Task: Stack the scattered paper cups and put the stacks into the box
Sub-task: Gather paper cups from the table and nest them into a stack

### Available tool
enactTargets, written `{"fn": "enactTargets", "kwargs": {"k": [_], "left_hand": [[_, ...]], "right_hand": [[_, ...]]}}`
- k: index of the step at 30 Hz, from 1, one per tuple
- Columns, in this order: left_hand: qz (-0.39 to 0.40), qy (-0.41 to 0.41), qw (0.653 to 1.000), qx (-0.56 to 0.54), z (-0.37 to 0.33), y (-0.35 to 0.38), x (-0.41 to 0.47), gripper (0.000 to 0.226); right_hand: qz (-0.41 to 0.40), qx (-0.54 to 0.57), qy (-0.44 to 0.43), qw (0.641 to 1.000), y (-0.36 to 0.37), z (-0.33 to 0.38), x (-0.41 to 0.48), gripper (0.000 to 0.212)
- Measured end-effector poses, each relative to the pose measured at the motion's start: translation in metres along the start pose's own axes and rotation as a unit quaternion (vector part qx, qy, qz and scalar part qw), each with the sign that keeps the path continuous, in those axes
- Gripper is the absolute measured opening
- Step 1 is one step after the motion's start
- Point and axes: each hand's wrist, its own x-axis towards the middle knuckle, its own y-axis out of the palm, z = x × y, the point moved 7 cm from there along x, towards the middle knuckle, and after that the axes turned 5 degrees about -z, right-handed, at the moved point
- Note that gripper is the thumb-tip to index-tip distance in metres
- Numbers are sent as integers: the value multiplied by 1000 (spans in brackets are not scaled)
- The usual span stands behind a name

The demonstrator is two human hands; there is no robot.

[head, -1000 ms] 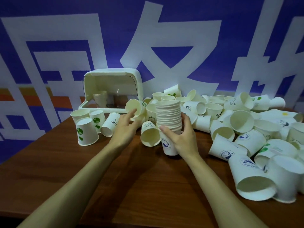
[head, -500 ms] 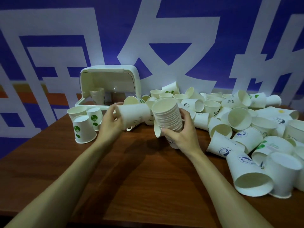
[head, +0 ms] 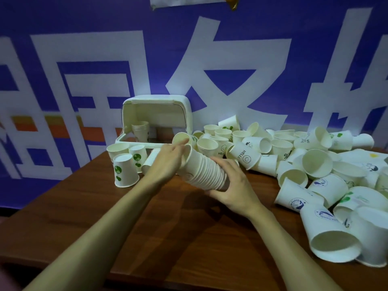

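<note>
My right hand [head: 233,185] grips the base end of a long stack of white paper cups [head: 206,171], tilted so its mouth points up and left. My left hand [head: 168,162] is at the stack's mouth, its fingers around the topmost cup's rim. The white box [head: 184,111] stands open at the back of the table, with a short stack of cups [head: 140,131] inside it. A big heap of loose paper cups [head: 310,164] covers the table's right side.
Three cups [head: 126,162] stand upside down or upright left of my hands, near the box's tray edge. The brown wooden table [head: 168,227] has bare surface in front. A blue and white wall banner [head: 210,59] rises right behind the table.
The single cup in my left hand has gone onto the stack's mouth. The stack has tipped further over toward the left, and my left hand now sits at its rim.
</note>
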Motion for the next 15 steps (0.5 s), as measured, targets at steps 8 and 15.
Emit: {"fn": "enactTargets", "kwargs": {"k": [8, 15], "left_hand": [[43, -38, 913, -405, -7, 36, -12, 39], [21, 25, 968, -248, 31, 45, -20, 54]], "right_hand": [[-69, 128, 78, 986, -13, -8, 2, 77], [46, 180, 156, 970, 10, -15, 3, 78]]}}
